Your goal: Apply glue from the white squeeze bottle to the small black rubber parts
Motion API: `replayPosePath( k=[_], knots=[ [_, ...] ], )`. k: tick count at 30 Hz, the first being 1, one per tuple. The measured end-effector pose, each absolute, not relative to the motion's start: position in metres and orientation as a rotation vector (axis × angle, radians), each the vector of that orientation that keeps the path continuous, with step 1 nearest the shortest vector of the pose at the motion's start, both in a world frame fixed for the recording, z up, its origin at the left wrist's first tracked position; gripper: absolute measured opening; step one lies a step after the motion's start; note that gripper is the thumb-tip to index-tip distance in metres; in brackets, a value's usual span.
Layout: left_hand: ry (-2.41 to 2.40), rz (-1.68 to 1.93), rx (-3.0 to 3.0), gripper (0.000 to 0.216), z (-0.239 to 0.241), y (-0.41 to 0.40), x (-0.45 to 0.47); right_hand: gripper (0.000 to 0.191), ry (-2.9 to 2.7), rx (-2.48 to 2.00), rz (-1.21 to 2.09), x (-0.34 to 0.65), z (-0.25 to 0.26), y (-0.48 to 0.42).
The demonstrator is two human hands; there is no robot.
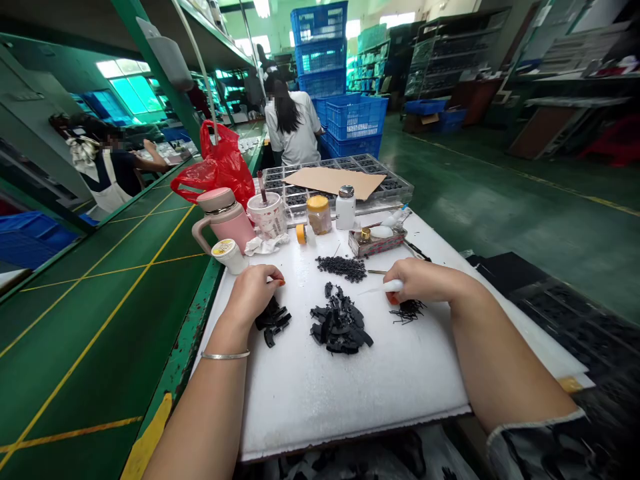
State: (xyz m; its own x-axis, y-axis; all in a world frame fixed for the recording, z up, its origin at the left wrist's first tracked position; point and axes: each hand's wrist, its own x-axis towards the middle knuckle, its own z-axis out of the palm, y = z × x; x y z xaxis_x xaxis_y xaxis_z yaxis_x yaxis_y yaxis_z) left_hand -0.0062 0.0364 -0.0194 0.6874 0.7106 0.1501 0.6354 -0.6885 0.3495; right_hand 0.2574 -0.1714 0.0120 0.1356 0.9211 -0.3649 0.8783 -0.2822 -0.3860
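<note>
My right hand (413, 279) is wrapped round a small white squeeze bottle (393, 286), whose thin clear tip points left. A slim brown-gold rod (376, 272) also sticks out by these fingers; whether they grip it I cannot tell. Thin black pins (407, 312) lie beneath this hand. My left hand (254, 293) is closed, thumb and fingertips together, above a small heap of curved black plastic parts (275, 325); anything pinched there is hidden. Between the hands lies a larger pile of black plastic parts (340, 323). Behind it are small black rings (343, 268).
Along the white board's (400, 380) back stand a pink mug (227, 217), white tub (230, 255), paper cup (269, 215), amber jar (319, 217), white pump bottle (345, 210) and small box (377, 243). A green conveyor (115, 280) runs left. Two people sit beyond.
</note>
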Motion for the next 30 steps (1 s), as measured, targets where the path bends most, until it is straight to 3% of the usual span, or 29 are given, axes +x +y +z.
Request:
replayPosePath(
  k=[7, 14, 18, 24, 30],
  knots=[
    [0.885, 0.754, 1.971, 0.019, -0.009, 0.030, -0.002, 0.019, -1.855, -2.475, 0.692, 0.247, 0.004, -0.164],
    [0.739, 0.740, 1.573, 0.030, -0.002, 0.016, 0.003, 0.026, -1.849, -2.540, 0.609, 0.233, 0.003, -0.165],
    [0.691, 0.733, 1.474, 0.030, -0.002, 0.009, 0.004, 0.009, -1.914, -2.518, 0.528, 0.225, 0.003, -0.169],
    [0.630, 0.693, 1.406, 0.028, 0.002, -0.001, 0.009, 0.010, -1.862, -2.419, 0.490, 0.233, -0.011, -0.171],
    [0.597, 0.672, 1.333, 0.027, 0.004, -0.013, 0.013, 0.022, -1.732, -2.310, 0.599, 0.252, -0.010, -0.175]
  ],
)
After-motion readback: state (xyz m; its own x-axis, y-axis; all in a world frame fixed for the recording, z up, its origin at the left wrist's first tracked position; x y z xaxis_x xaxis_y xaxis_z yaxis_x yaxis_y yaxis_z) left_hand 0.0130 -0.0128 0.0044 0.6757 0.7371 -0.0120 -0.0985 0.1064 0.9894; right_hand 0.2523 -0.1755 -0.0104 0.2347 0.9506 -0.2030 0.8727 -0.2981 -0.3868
